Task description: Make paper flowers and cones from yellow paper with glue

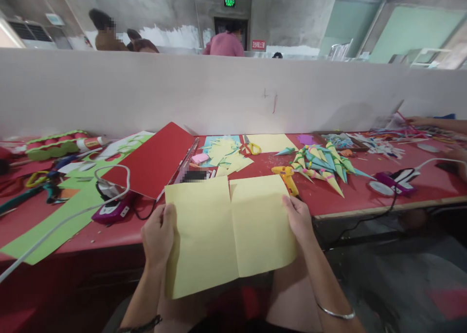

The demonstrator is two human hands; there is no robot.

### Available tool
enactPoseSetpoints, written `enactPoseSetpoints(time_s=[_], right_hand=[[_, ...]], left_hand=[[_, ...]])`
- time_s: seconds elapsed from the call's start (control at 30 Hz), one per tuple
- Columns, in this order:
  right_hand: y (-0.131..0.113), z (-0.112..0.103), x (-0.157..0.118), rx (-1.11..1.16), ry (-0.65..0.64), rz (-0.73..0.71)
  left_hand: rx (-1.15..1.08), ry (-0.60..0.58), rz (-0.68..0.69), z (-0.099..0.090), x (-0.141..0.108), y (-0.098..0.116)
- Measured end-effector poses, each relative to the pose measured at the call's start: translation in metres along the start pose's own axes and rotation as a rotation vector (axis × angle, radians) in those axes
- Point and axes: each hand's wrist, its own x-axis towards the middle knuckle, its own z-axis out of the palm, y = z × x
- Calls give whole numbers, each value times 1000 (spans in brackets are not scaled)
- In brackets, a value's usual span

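Observation:
A sheet of yellow paper (204,235) is spread over my lap, in front of the table edge. It has a crease down its middle and a short split at the top of that crease. My left hand (158,233) pinches its left edge, thumb on the front. On the opposite edge my right hand (298,218) grips the sheet in the same way. Just beyond the paper lie a yellow glue gun (286,177) and a pair of yellow-handled scissors (251,147). Yellow paper scraps (226,153) are heaped beside the scissors.
Paper cones (321,160) in yellow and blue are piled on the red table (260,170). Red card (153,160), green paper strips (65,226) and purple power strips (111,211) with cables lie around. A white partition (164,89) stands behind. Another person's arm (438,123) reaches in at right.

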Motion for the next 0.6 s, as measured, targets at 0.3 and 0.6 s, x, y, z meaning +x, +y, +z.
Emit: enactPoseSetpoints(time_s=[0.3,0.6], right_hand=[[7,-13,0,39,174,25],[11,-26,1,67,247,14]], left_hand=[[15,97,-38,-16,6,-2],[-13,111,-58,-15,23,-16]])
